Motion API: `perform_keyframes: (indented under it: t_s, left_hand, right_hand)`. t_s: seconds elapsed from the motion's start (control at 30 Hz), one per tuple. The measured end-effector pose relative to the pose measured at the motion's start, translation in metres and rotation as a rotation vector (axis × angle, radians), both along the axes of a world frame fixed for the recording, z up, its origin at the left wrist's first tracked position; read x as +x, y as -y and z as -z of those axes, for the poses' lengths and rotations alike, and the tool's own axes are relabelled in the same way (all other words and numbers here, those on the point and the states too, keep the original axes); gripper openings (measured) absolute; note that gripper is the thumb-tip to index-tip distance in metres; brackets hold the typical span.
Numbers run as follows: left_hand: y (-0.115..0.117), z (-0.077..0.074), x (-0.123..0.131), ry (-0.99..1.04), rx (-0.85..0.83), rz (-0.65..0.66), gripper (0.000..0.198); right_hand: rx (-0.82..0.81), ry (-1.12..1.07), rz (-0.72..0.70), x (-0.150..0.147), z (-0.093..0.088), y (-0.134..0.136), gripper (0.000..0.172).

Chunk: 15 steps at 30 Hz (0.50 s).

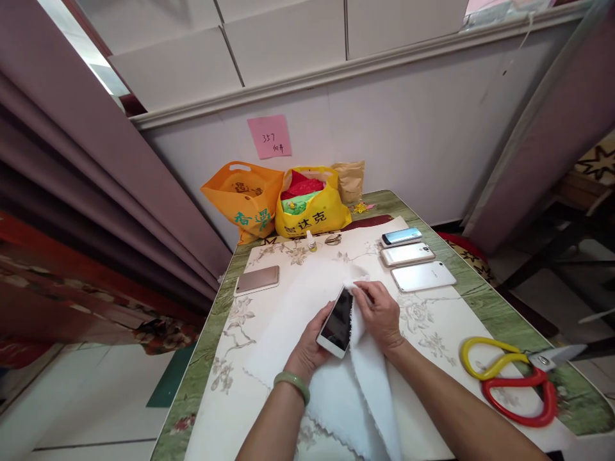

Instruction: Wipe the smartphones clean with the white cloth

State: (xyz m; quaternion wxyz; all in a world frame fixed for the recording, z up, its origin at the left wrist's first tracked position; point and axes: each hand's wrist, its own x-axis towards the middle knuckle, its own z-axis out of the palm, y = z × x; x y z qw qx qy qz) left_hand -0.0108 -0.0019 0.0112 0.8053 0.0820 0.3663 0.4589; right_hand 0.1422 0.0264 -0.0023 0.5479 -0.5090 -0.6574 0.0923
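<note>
A white smartphone [337, 321] with a dark screen is gripped in my left hand [311, 342], tilted over the table. My right hand [377, 312] pinches the edge of a white cloth [372, 378] against the phone's upper right side. The cloth hangs down past the phone and spreads over the table, its edge scalloped. On the left lies another phone [258, 280], back up. To the right, a blue phone [401, 237], a pale gold phone [407, 255] and a white phone [423, 276] lie in a row.
Scissors [516, 371] with yellow and red handles lie at the right. At the back stand an orange bag [247, 198], a stuffed yellow bag [314, 214] and a brown packet [350, 181]. A small bottle [311, 241] stands before them. The table [202, 358] has a flowered cover.
</note>
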Motion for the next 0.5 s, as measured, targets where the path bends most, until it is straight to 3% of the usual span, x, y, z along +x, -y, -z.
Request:
perform_keyframes:
  t_s: [0.13, 0.2, 0.27, 0.37, 0.5]
  left_hand:
    - [-0.002, 0.0, -0.001, 0.072, 0.034, -0.103, 0.025]
    - [-0.002, 0.0, 0.0, 0.092, 0.044, -0.123, 0.027]
    - [-0.003, 0.0, 0.0, 0.072, 0.036, -0.156, 0.026]
    - [-0.003, 0.001, 0.0, 0.03, 0.026, -0.104, 0.03]
    - [-0.003, 0.0, -0.002, 0.059, 0.133, 0.007, 0.048]
  right_hand:
    - [0.119, 0.204, -0.391, -0.011, 0.0, 0.014, 0.014]
    - [0.133, 0.245, -0.51, -0.014, 0.001, 0.015, 0.013]
    - [0.077, 0.236, -0.443, -0.011, 0.002, 0.011, 0.015]
    - [-0.079, 0.091, -0.195, 0.002, 0.007, -0.004, 0.018]
    - [-0.262, -0.409, 0.034, 0.021, 0.017, -0.025, 0.027]
